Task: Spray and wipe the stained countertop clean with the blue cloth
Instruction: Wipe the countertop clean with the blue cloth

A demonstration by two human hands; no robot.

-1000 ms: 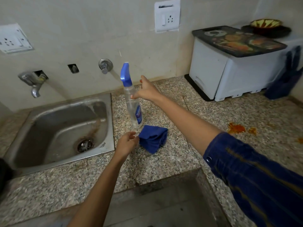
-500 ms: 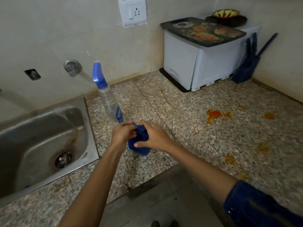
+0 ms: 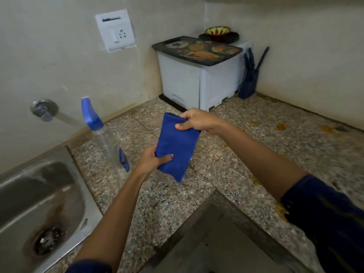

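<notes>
Both hands hold the blue cloth above the speckled bench — the left hand grasps its lower edge, the right hand pinches its top. The spray bottle, clear liquid inside, stands beside the sink; orange stains lie far right.

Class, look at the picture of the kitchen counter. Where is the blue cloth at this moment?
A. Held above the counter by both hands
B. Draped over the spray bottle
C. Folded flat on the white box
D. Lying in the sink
A: the blue cloth hangs off the countertop, gripped at its top by the right hand and at its lower edge by the left hand.
</notes>
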